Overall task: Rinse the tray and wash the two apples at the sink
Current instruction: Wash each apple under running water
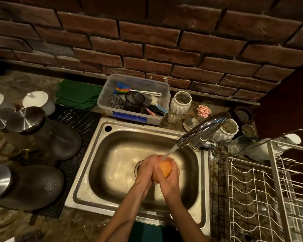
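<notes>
An orange-red apple (164,167) is held over the steel sink (87,165), above the drain. My left hand (145,169) wraps its left side and my right hand (170,179) curls around its front and right. Water runs from the chrome faucet (202,131) in a slanted stream onto the top of the apple. No tray and no second apple show in this view.
A white wire dish rack (262,193) stands right of the sink. Dark jars with steel lids (47,137) crowd a black mat on the left. Behind the sink sit a clear box of brushes (135,97), white ribbed jars (180,102) and a green cloth (77,94).
</notes>
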`<state>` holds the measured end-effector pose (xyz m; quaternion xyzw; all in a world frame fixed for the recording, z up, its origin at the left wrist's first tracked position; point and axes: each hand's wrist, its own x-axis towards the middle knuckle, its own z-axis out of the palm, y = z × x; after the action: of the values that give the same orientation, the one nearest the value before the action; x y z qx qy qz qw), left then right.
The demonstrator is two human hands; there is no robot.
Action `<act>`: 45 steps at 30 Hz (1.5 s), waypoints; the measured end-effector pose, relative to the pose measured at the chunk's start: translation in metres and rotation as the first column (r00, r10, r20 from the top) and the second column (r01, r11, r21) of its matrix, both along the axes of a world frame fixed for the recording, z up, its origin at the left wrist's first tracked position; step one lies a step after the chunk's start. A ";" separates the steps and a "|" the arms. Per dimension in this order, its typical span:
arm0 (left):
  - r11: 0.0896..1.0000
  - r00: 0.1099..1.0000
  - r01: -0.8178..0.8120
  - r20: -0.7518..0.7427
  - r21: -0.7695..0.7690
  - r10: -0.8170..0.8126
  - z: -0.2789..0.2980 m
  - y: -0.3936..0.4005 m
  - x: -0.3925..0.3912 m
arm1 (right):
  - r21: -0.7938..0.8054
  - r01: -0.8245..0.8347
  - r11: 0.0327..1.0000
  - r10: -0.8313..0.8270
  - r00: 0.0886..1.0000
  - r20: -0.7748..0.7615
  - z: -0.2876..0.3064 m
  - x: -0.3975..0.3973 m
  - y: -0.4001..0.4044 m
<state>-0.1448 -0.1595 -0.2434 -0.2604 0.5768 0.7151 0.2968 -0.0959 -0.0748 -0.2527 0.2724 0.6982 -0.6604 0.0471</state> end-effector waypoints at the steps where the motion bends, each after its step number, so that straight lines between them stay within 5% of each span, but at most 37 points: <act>1: 1.000 1.000 0.002 -0.011 -0.006 -0.002 0.000 0.000 -0.002 | -0.041 0.051 0.998 -0.051 0.999 0.014 0.000 -0.004 -0.003; 7: 0.993 0.989 0.045 -0.139 -0.105 -0.059 -0.006 -0.006 0.001 | -0.328 0.339 0.882 -0.292 0.939 0.183 -0.002 -0.022 -0.013; 13: 0.955 0.933 0.228 -0.239 -0.190 -0.271 -0.007 -0.021 0.005 | -0.437 0.174 0.882 0.086 0.854 0.514 -0.003 -0.033 0.013; 17: 0.975 0.959 0.145 -0.219 -0.171 -0.181 -0.012 -0.017 0.009 | -0.375 0.092 0.923 0.106 0.874 0.474 -0.004 -0.032 0.011; 22: 0.991 0.988 -0.031 -0.153 -0.133 0.010 -0.016 -0.006 0.014 | -0.200 0.016 0.980 0.033 0.970 0.239 -0.007 -0.012 0.003; 26: 0.986 0.986 -0.150 0.065 -0.077 0.155 -0.012 -0.002 0.015 | -0.081 -0.105 0.991 0.111 0.991 0.074 -0.004 0.002 0.001; 30: 0.986 0.946 -0.131 0.311 0.099 0.095 -0.007 -0.008 0.014 | 0.057 -0.192 0.980 0.194 0.981 -0.027 -0.002 0.011 0.005; 35: 0.988 0.987 -0.139 0.076 -0.068 0.144 -0.004 0.002 0.009 | 0.036 -0.003 0.999 0.002 1.000 0.011 0.009 -0.002 -0.004; 38: 0.971 0.992 -0.067 -0.116 -0.230 0.041 0.000 0.005 0.009 | -0.041 0.124 0.991 -0.121 0.991 0.059 0.011 -0.011 -0.007; 45: 0.936 0.940 -0.008 -0.323 -0.352 -0.114 -0.004 0.001 0.015 | -0.345 0.261 0.902 -0.078 0.883 0.463 0.011 -0.033 0.006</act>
<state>-0.1301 -0.1583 -0.2476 -0.1663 0.7433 0.6274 0.1621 -0.1286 -0.0691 -0.2415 0.4598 0.4933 -0.7113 0.1983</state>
